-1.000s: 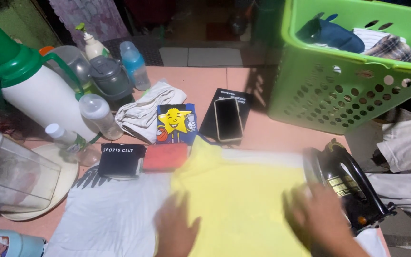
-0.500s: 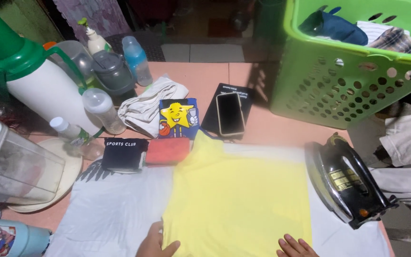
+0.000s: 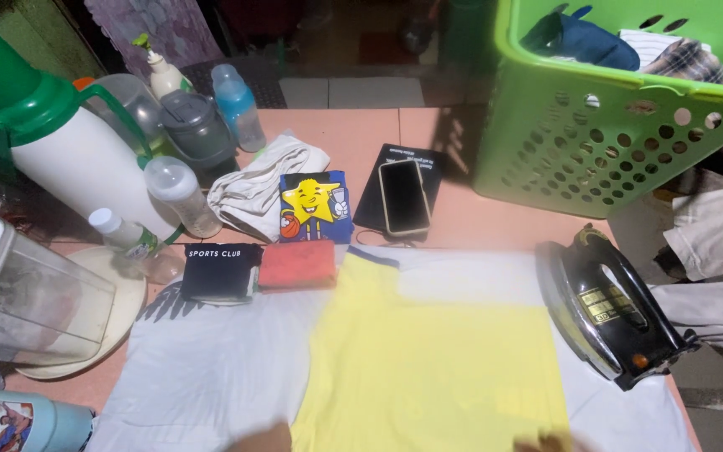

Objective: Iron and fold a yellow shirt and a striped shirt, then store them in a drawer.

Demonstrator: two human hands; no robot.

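Note:
A yellow garment (image 3: 428,360) lies flat on a white cloth (image 3: 211,377) spread over the pink table (image 3: 462,222). Only slivers of my hands show at the bottom edge. My left hand (image 3: 263,439) is at the garment's near left corner and my right hand (image 3: 551,442) is at its near right corner. Both are blurred, and their fingers are cut off by the frame. A black iron (image 3: 608,314) lies on its side just right of the garment.
A green laundry basket (image 3: 612,125) holding clothes stands at the back right. A phone (image 3: 403,197), small folded clothes (image 3: 311,209), baby bottles (image 3: 179,197), a green-and-white thermos jug (image 3: 60,151) and a clear container (image 3: 18,297) crowd the back and left.
Both hands slid from the middle of the yellow garment back toward me to its near edge. The garment has shifted slightly toward me.

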